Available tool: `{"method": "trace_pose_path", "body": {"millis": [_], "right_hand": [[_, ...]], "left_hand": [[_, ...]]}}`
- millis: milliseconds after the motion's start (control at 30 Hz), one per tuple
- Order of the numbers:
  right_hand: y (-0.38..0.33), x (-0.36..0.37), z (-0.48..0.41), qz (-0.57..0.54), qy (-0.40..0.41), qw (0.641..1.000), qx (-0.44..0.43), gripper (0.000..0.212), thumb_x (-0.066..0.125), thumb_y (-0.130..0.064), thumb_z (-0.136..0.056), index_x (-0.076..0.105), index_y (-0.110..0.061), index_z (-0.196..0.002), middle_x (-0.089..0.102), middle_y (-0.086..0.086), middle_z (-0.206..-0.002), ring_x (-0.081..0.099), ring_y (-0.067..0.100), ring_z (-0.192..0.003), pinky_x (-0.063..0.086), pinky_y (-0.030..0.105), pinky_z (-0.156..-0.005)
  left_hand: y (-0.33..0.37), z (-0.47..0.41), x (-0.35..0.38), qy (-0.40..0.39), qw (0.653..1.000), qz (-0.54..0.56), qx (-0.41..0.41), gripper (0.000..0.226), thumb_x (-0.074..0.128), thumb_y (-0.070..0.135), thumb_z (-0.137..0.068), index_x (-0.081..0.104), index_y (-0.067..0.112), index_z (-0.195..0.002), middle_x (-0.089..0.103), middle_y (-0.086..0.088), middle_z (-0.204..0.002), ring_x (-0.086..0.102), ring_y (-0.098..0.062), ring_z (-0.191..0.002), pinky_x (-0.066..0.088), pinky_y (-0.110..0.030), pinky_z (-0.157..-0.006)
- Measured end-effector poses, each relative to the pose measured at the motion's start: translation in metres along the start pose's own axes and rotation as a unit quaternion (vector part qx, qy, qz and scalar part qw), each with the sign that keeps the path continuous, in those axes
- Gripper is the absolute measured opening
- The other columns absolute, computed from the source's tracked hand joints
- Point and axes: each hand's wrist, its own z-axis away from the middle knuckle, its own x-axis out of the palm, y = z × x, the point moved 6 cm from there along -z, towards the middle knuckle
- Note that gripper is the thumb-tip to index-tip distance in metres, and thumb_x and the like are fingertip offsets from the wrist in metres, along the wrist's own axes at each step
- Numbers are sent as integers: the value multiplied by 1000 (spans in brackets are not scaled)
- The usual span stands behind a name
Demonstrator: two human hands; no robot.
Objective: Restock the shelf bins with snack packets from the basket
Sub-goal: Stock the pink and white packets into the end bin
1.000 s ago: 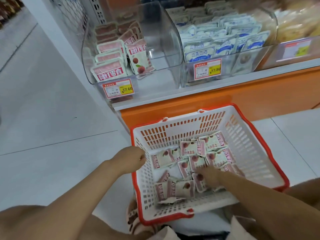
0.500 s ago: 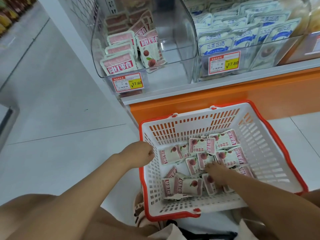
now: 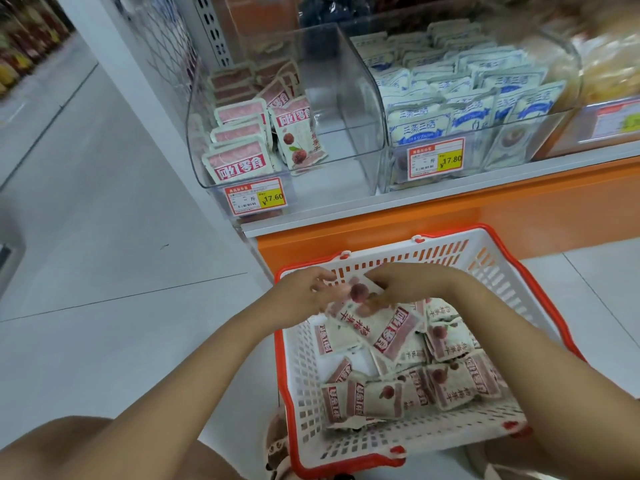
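Both hands, L (image 3: 304, 292) & R (image 3: 408, 282), grip pkt (image 3: 375, 320) (over basket (image 3: 519, 271)).

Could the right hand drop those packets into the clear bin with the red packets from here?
Probably yes: the right hand holds packets above the basket, and the bin looks open-topped, half empty, unobstructed.

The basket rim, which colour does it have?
Red, around a white slotted basket; the head view shows it clearly.

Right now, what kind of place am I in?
Most likely a shop aisle selling loose snacks. Clear shelf bins hold packets behind yellow price tags, and a red-rimmed shopping basket of snack packets sits below.
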Motion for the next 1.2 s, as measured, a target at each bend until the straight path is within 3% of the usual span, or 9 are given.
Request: {"method": "trace_pose_path", "body": {"millis": [133,233,400,467,567,700,900,1033,1200], "right_hand": [[-47,-34,29,-147,64,986,-53,28,71,-27,-84,67,-13,-108,73,7,-100,70,27,-88,56,39,-80],[-66,-47,44,-307,72,947,-64,38,74,-20,-79,65,-4,-112,70,17,-108,65,41,-101,52,49,-89],[-83,-61,51,-366,114,920,-75,31,77,-26,-72,71,-7,-96,72,15,-96,70,27,-80,57,33,-71],[-91,-70,53,-480,131,858,-126,22,78,-27,-72,74,-11,-86,72,12,-94,70,21,-81,56,31,-74],[-108,-84,56,-613,138,746,-223,53,81,-38,-63,70,-8,-105,69,17,-112,68,26,-102,57,34,-83],[-134,-94,47,-469,276,818,-188,45,68,-30,-79,59,-15,-121,70,4,-112,69,21,-98,56,23,-76],[-151,-158,33,-381,434,801,-159,19,67,-7,-86,63,-8,-104,68,0,-74,55,6,-50,43,15,-46],[-152,-212,24,-218,509,827,-98,29,73,-4,-79,65,-6,-108,71,6,-92,65,14,-71,54,26,-61],[-132,-214,-45,-117,406,902,91,21,72,1,-80,60,1,-98,70,19,-101,70,27,-79,58,40,-78]], "left_hand": [[16,14,-34,56,983,177,5,29,52,30,-96,68,8,-85,72,-9,-82,67,-11,-69,52,-18,-56],[29,25,-53,35,956,289,38,36,50,41,-92,70,11,-93,74,-7,-86,69,-14,-76,52,-20,-61],[41,35,-73,54,928,365,45,23,63,30,-81,66,8,-85,73,-10,-85,70,-20,-74,57,-25,-59],[43,37,-85,105,881,459,50,16,58,20,-90,64,6,-90,74,-10,-85,71,-18,-73,57,-25,-56],[45,42,-108,186,802,560,91,16,52,17,-95,62,6,-101,75,-5,-91,72,-16,-84,59,-25,-63],[48,41,-121,245,784,556,124,27,52,20,-95,59,3,-114,73,-4,-102,70,-17,-96,58,-35,-82],[44,35,-131,343,869,331,131,14,54,25,-95,64,18,-102,72,6,-98,68,-10,-94,53,-31,-89],[53,36,-131,424,890,-53,161,26,47,27,-98,60,24,-120,61,11,-115,47,4,-101,36,-14,-88],[50,27,-131,396,898,-122,150,35,44,27,-98,53,26,-132,54,8,-133,43,-4,-122,23,-13,-95]]}}
